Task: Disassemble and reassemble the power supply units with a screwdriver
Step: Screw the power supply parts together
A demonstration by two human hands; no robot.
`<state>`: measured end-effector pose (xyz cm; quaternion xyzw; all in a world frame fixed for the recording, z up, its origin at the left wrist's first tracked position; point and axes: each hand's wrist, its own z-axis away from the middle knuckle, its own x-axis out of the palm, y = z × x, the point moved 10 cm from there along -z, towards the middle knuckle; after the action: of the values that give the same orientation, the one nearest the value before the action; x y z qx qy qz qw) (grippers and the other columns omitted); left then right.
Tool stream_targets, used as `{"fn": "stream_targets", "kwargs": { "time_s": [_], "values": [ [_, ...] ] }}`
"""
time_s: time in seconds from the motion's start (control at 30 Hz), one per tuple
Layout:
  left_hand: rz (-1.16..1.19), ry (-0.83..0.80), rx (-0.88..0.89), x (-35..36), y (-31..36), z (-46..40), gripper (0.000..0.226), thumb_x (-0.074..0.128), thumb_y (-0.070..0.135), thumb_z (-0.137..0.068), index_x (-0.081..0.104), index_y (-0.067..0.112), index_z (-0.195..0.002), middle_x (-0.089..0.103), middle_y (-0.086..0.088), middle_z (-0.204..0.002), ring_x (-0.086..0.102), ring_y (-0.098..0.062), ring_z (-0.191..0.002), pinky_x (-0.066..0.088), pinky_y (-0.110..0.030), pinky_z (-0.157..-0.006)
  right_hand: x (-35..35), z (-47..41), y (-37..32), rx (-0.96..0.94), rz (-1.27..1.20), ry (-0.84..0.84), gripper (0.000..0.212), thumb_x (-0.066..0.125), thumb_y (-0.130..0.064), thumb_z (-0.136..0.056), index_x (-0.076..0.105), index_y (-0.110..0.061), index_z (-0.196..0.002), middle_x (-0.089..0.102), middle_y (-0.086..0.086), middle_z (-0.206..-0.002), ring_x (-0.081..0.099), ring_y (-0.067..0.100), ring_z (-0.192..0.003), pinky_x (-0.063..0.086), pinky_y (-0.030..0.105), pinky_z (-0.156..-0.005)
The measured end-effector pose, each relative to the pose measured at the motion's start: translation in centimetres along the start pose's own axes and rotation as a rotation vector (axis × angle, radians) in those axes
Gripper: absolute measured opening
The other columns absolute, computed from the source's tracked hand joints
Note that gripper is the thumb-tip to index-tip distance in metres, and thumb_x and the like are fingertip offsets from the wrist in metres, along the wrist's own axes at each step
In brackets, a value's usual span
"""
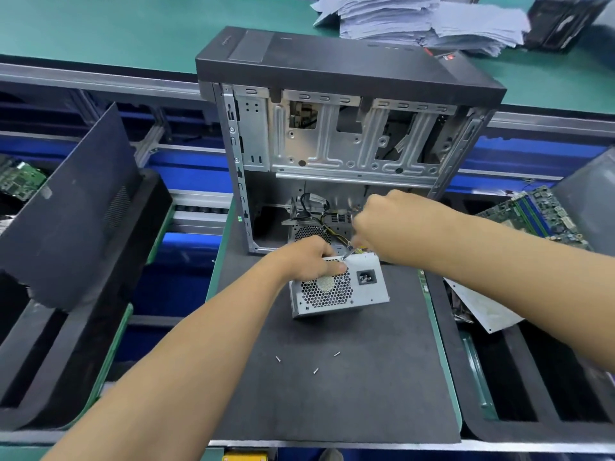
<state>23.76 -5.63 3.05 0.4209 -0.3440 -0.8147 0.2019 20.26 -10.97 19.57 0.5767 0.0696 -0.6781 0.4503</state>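
A grey metal power supply unit [359, 291] with a honeycomb fan grille and a mains socket stands on the black foam mat [332, 394], just in front of the open computer case [336, 134]. My left hand [304, 257] grips the unit's top left edge. My right hand [382, 224] holds a screwdriver [349, 252] by its handle, and the metal tip meets the unit's top rim beside my left thumb. Yellow and black cables run from the unit back into the case. Three loose screws [315, 371] lie on the mat nearer to me.
A black side panel [73, 207] leans at the left over a foam tray. Circuit boards lie at the far left [20, 181] and at the right [539, 211]. A metal plate [482, 307] rests right of the mat. Stacked papers [426, 21] sit on the green bench behind.
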Motion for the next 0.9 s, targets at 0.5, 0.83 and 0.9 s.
{"fn": "stream_targets", "kwargs": {
  "time_s": [0.5, 0.83, 0.9],
  "values": [
    [-0.030, 0.042, 0.019, -0.4, 0.3, 0.2, 0.024, 0.064, 0.043, -0.095, 0.070, 0.020, -0.093, 0.061, 0.015, -0.055, 0.052, 0.000, -0.049, 0.039, -0.027, -0.057, 0.9, 1.2, 1.5, 0.223, -0.184, -0.026, 0.015, 0.045, -0.023, -0.102, 0.055, -0.013, -0.100, 0.034, 0.004, -0.074, 0.054, 0.035, -0.086, 0.038, 0.036, -0.068],
    [-0.035, 0.041, 0.035, 0.1, 0.4, 0.4, 0.029, 0.063, 0.044, -0.095, 0.067, 0.018, -0.083, 0.065, -0.007, -0.077, 0.055, -0.022, -0.074, 0.047, -0.036, -0.071, 0.0, 0.4, 0.7, 0.068, -0.055, 0.031, 0.021, 0.045, -0.028, -0.102, 0.059, -0.012, -0.102, 0.030, 0.006, -0.070, 0.061, 0.036, -0.091, 0.041, 0.036, -0.068],
    [-0.036, 0.048, 0.039, 0.0, 0.3, 0.4, 0.027, 0.063, 0.045, -0.095, 0.064, 0.022, -0.082, 0.059, 0.004, -0.070, 0.054, -0.017, -0.069, 0.043, -0.032, -0.067, 0.8, 0.3, 2.1, 0.242, -0.215, -0.035, 0.025, 0.043, -0.035, -0.104, 0.054, -0.014, -0.097, 0.025, 0.003, -0.070, 0.060, 0.039, -0.099, 0.040, 0.036, -0.070]
  ]
}}
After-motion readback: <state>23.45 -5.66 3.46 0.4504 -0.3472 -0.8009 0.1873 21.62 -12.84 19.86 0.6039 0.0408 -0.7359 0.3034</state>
